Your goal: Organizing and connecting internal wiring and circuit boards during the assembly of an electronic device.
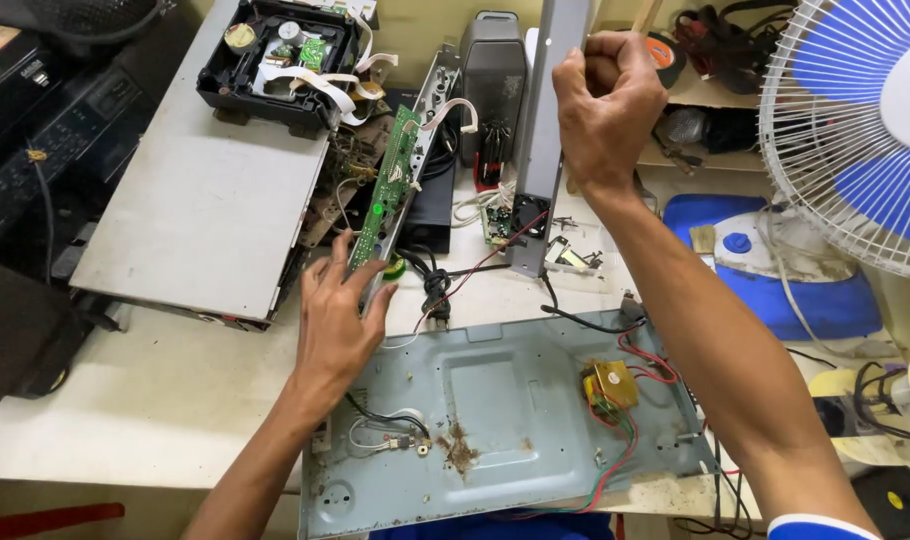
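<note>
My left hand [337,318] grips the lower end of a long green circuit board [387,185] fixed to a grey front panel strip, which leans up from the bench. My right hand [607,105] is raised higher and closed around the top of an upright grey metal side panel [541,150]. Below both hands lies a pale blue metal chassis tray [505,400], open and rusty in spots, with a yellow-taped transformer [609,386] and red, green and black wires on it.
A grey metal cover [210,190] with a black disc drive unit [280,55] on it lies at the left. A black box [493,85] stands behind. A white and blue fan [860,120] is at the right, above a clothes iron [775,255].
</note>
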